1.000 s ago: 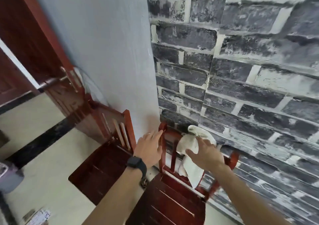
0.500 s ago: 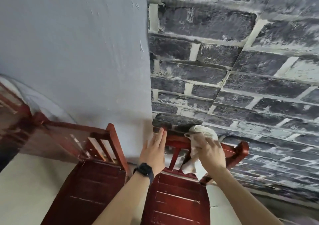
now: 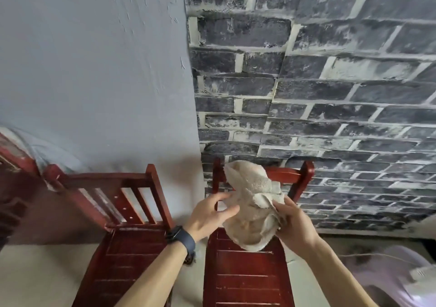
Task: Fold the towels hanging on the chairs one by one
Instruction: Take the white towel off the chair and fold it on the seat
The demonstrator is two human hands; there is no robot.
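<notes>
Landmark: R chair (image 3: pixel 247 280), dark red wood with a slatted seat, its back against the brick wall (image 3: pixel 342 94).
Towel (image 3: pixel 252 196): beige, bunched up, held in front of the R chair's back. Its top end overlaps the top rail; can't tell if it touches. Its bottom end hangs just above the rear of the seat.
R hand (image 3: pixel 292 224): over the R chair's seat, on the towel's right side, gripping it.
R fingers (image 3: pixel 283 209): curled tight into a wad of cloth; thumb on the front, the rest mostly hidden behind the fabric.
L hand (image 3: pixel 207 217): at the R chair's left post, by the towel's left edge.
L fingers (image 3: pixel 219 197): loosely spread and half open, with a wide gap between forefinger and thumb. The tips are right at the towel's edge; they aren't closed on it as far as I can see.
Watch (image 3: pixel 180 237): dark band on the L wrist, left of the R chair's seat.
L chair (image 3: pixel 132 247): same make, just left of the R chair, bare top rail, backed to the grey wall (image 3: pixel 94 82).
Floor (image 3: pixel 42 271): pale, under and around the R chair.
Pale lilac thing (image 3: pixel 401 280): on the floor to the R chair's right, blurred; can't tell what it is.
</notes>
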